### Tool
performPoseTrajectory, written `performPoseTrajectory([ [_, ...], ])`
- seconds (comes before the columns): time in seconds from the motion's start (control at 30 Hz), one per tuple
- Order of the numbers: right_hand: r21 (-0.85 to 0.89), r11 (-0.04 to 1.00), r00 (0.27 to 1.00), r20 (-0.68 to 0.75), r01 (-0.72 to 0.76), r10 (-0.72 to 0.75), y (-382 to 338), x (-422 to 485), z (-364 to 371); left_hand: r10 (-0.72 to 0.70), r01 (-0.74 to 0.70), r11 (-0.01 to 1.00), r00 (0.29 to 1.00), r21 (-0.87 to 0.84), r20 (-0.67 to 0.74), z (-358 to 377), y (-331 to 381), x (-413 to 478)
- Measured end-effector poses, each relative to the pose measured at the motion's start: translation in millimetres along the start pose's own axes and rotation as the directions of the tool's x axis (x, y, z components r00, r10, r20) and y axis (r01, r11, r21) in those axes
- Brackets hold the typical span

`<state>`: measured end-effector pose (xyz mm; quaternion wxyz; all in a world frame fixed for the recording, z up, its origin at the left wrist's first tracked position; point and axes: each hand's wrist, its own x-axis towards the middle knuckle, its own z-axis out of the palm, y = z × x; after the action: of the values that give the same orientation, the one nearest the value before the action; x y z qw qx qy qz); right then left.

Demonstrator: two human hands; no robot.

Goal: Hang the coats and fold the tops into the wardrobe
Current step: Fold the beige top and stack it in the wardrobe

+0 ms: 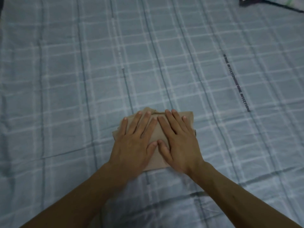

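Observation:
A small beige top (189,116), folded into a compact rectangle, lies on the bed in the lower middle of the head view. My left hand (136,142) lies flat on its left half, fingers straight and spread. My right hand (177,142) lies flat on its right half in the same way. The two thumbs and the two index fingers nearly touch over the middle of the top. Both hands cover most of the cloth, so only its edges and a strip between the hands show.
A light blue checked bedsheet (82,79) fills nearly the whole view, with a line of dark printed lettering (236,84) at the right. A dark-edged piece of fabric (271,2) shows at the top right corner.

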<state>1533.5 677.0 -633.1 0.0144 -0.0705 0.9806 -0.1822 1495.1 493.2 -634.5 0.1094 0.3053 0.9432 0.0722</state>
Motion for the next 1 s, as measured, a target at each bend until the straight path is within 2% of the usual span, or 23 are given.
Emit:
performPoseTrajectory([
  [0.3, 0.066, 0.998, 1.0, -0.014, 0.0, 0.001, 8.7, 12.9, 2.3, -0.002, 0.002, 1.0, 1.0, -0.003, -0.004, -0.3, -1.7, 12.7],
  [0.47, 0.048, 0.997, 0.998, -0.038, 0.055, -0.053, 3.2, -3.5, -5.1, 0.007, -0.007, 1.0, 1.0, 0.017, -0.025, -10.4, 5.8, -7.0],
  [0.63, 0.016, 0.994, 0.992, -0.073, 0.108, -0.107, 1.1, -38.7, -9.5, 0.124, -0.124, 0.991, 0.992, -0.045, 0.004, -5.6, 5.2, -52.4],
  [0.73, 0.032, 0.988, 0.988, -0.047, 0.151, -0.15, 0.0, -56.9, -10.9, 0.15, -0.149, 0.988, 0.988, -0.049, 0.018, -1.5, -0.1, -67.8],
  [0.83, -0.007, 0.986, 0.986, -0.003, 0.166, -0.166, 1.2, -58.4, -7.2, 0.125, -0.126, 0.989, 0.992, -0.08, -0.014, -0.7, -0.2, -65.7],
  [0.93, -0.03, 0.992, 0.992, -0.039, 0.121, -0.122, 4.1, -50.7, 1.6, 0.081, -0.082, 0.996, 0.996, -0.04, -0.031, -1.2, 11.4, -52.0],
  [1.0, -0.057, 0.994, 0.993, -0.079, 0.088, -0.093, 1.2, -44.9, 5.2, 0.061, -0.059, 0.998, 0.994, 0.018, -0.091, -2.6, 16.5, -42.4],
])
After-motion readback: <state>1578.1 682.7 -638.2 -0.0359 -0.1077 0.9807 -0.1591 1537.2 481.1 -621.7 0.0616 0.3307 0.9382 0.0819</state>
